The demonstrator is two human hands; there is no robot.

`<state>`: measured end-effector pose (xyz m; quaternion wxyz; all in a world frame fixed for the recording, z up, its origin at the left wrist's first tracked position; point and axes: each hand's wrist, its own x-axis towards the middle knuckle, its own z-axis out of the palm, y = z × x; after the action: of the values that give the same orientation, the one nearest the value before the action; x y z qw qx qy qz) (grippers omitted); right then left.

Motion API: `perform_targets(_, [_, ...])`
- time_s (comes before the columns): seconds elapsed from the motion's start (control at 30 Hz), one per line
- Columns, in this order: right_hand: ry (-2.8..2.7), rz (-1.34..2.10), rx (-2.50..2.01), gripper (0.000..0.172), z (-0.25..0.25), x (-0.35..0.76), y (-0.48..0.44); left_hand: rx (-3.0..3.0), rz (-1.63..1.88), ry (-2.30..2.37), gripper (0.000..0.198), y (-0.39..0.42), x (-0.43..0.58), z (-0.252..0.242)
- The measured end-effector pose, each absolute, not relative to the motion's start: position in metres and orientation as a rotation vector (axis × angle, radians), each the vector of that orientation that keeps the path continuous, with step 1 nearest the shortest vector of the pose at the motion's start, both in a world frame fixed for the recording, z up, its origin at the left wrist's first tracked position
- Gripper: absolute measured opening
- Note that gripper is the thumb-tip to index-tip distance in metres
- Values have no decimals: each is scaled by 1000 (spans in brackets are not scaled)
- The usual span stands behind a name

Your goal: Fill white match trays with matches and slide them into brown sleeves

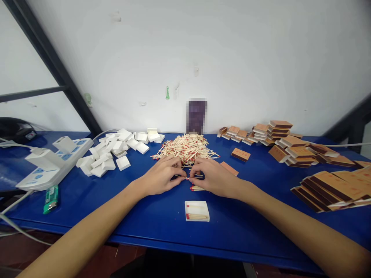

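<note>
Both of my hands meet at the front edge of a large heap of red-tipped matchsticks [188,148]. The fingers of my left hand [162,175] are pinched on a matchstick [187,178], its red head showing between the two hands. From the other side my right hand [214,178] pinches at the same spot, its thumb and index finger closed on matchsticks partly hidden by the fingers. Just below the right fingers lie several loose matchsticks [197,188]. Nearer me, an open white matchbox tray [207,202] holds several matchsticks along its lower side.
White empty trays [108,150] are heaped at left, beside a power strip [78,148] and green lighter [51,199]. Orange-brown matchboxes [301,152] are stacked at right. One matchbox [240,154] and a flat orange piece [229,168] lie on the blue table [139,227].
</note>
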<state>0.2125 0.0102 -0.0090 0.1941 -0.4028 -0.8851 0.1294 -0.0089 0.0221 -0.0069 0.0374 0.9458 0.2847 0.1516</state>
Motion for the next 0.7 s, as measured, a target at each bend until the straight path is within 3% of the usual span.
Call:
perform_targets(0.27, [-2576,384,-1208,15,1,205,14,2913,426,846,17,22,-11,-4])
perform_targets(0.43, [-2572,327,-1244,8,6,216,13,2921,389,831,18,21,-12,-2])
perform_targets(0.6, [-2607,347,-1330,16,10,231,10,2917,354,802,22,21,-11,-2])
perform_targets(0.7, [-2568,291,-1337,10,5,234,10,2931,331,787,24,20,-12,-2])
